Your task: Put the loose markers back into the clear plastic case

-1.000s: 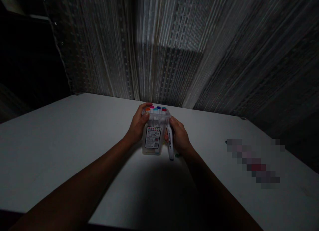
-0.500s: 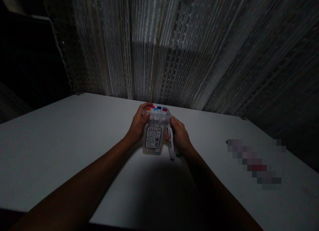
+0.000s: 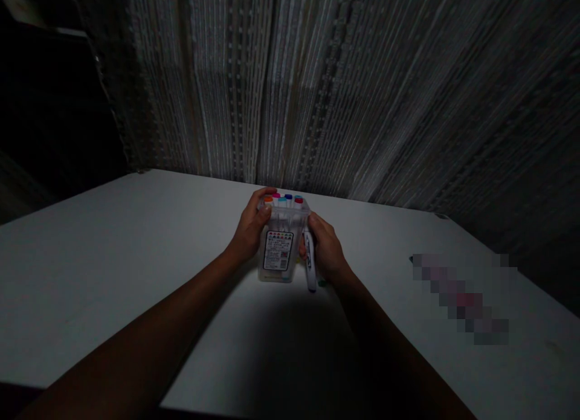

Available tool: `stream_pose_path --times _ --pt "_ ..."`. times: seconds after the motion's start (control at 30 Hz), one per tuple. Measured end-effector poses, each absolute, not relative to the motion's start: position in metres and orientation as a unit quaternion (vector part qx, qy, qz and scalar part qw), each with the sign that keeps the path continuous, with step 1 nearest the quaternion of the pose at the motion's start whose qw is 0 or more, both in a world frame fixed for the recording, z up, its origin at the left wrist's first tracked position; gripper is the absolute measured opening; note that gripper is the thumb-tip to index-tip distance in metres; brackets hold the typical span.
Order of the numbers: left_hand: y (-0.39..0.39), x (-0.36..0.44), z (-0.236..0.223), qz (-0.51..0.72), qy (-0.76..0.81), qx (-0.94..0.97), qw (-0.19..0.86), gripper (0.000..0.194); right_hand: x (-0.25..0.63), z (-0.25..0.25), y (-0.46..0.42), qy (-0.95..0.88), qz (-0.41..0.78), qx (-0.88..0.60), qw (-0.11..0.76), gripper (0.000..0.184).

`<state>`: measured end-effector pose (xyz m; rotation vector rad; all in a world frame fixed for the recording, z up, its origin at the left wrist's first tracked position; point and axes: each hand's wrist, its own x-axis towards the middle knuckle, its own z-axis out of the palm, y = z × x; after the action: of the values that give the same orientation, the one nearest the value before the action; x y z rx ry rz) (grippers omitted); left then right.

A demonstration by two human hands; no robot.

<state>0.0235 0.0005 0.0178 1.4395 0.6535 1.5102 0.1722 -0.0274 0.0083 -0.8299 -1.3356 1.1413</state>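
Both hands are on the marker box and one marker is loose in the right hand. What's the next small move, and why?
Probably tip the loose marker upright and slide it into the clear marker box. The right hand holds it alongside the box, the left hand steadies the box on the table, and the other caps stand at the open top.

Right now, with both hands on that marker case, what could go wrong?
1. The clear marker case is held between the left hand and right hand above the white table; the capped markers stick out the top and could spill if it tips.
2. The right hand also pinches a loose marker against the case; it may slip.
3. Dim light hides detail.
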Motion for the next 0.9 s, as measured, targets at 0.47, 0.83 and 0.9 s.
stream_pose_path --times 0.47,0.83,0.9 --pt "-0.0031 0.0225 0.0199 0.612 0.271 0.586 0.457 0.067 0.1706 0.0082 -0.0273 -0.563 0.485 -0.348 0.572 0.037" --pt "0.0008 0.0215 0.0165 0.614 0.276 0.591 0.444 0.066 0.1706 0.0075 -0.0269 -0.571 0.486 -0.348 0.563 0.037" --pt "0.0004 0.0214 0.0169 0.611 0.279 0.592 0.446 0.067 0.1710 0.0070 -0.0265 -0.573 0.484 -0.347 0.563 0.037"
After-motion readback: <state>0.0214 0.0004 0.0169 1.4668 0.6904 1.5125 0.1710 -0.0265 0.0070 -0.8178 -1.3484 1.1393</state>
